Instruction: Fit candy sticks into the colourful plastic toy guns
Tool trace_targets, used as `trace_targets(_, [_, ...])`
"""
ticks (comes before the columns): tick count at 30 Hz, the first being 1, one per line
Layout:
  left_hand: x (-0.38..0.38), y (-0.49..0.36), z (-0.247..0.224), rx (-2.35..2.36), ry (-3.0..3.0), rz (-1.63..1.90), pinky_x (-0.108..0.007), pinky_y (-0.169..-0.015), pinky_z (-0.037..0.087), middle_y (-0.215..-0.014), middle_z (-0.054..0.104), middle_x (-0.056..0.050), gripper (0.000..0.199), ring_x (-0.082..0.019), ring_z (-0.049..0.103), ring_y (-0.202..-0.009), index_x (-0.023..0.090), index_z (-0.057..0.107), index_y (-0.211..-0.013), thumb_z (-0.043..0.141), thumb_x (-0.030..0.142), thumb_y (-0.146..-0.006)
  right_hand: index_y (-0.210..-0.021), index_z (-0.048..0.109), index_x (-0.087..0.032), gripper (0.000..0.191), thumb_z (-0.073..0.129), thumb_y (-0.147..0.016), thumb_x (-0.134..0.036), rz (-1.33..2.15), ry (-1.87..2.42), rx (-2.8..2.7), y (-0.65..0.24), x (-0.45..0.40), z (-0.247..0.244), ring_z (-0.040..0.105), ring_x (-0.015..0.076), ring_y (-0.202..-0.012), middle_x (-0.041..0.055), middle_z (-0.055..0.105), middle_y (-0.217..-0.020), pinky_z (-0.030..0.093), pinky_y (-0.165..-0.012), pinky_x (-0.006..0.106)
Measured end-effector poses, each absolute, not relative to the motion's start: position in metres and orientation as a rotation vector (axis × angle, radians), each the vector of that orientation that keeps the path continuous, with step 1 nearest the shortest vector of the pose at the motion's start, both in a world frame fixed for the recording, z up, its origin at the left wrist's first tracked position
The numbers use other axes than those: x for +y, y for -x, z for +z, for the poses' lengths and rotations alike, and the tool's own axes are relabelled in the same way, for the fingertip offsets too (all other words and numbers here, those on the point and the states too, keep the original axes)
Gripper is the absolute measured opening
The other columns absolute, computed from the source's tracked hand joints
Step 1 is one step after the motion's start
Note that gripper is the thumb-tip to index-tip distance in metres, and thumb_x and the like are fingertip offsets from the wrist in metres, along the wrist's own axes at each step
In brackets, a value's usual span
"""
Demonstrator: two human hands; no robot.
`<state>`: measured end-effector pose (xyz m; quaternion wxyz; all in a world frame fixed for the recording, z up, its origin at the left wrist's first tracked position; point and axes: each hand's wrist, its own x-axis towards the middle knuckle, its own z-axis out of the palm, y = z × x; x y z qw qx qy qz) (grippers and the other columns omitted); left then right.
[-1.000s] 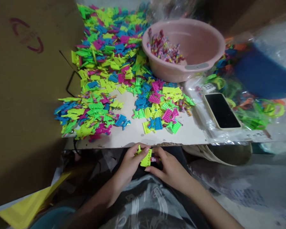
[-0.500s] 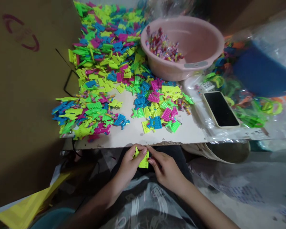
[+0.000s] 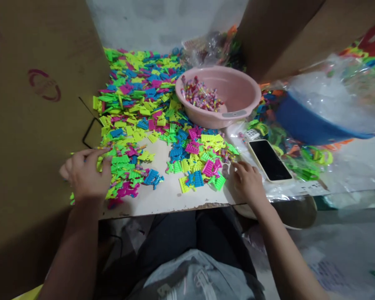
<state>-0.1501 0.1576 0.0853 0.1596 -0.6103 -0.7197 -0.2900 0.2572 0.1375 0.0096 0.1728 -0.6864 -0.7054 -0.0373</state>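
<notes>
Over the left-hand pile of small plastic combs (image 3: 120,160), in yellow, green, pink and blue, my left hand (image 3: 89,173) rests with thumb and fingers apart. A yellow piece shows between them; it looks like part of the pile. My right hand (image 3: 249,181) is on the table, left of the phone, with its fingers bent together. Its fingertips are beside a few small beaded, multicoloured pieces (image 3: 227,155); whatever they pinch is hidden. More combs (image 3: 193,156) lie in a loose group between my hands.
A pink basin (image 3: 240,89) holds small colourful pieces. Behind the piles is a large heap of combs (image 3: 137,83). A phone (image 3: 270,160) lies on clear plastic, near a blue tub (image 3: 309,123). A cardboard box (image 3: 43,137) stands along the left side.
My hands have moved apart from my lap, where they held a yellow comb. The left went up to the left pile, the right up beside the beaded pieces. The camera view has tilted up.
</notes>
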Motion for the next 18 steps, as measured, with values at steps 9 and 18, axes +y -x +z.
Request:
trace_targets(9, [0.126, 0.039, 0.039, -1.98, 2.618, -0.687, -0.042, -0.094, 0.039, -0.117, 0.066, -0.01, 0.032, -0.029, 0.057, -0.109, 0.022, 0.062, -0.118, 0.05, 0.029, -0.09, -0.09, 0.06, -0.016, 0.023, 0.042, -0.094, -0.03, -0.217, 2.004, -1.931, -0.247, 0.129, 0.004, 0.057, 0.0298, -0.081, 0.0154, 0.065, -0.086, 0.04, -0.068, 0.039])
trace_targets(18, [0.137, 0.013, 0.016, -2.181, 2.845, -0.731, -0.042, -0.097, 0.04, -0.119, 0.063, -0.011, 0.048, -0.03, 0.054, -0.115, 0.022, 0.06, -0.122, 0.069, 0.019, -0.075, -0.102, 0.049, -0.02, 0.028, 0.044, -0.093, -0.047, 0.403, 1.702, -1.602, -0.245, 0.081, 0.014, 0.058, 0.0196, -0.061, 0.0041, 0.059, -0.073, 0.044, -0.054, 0.03])
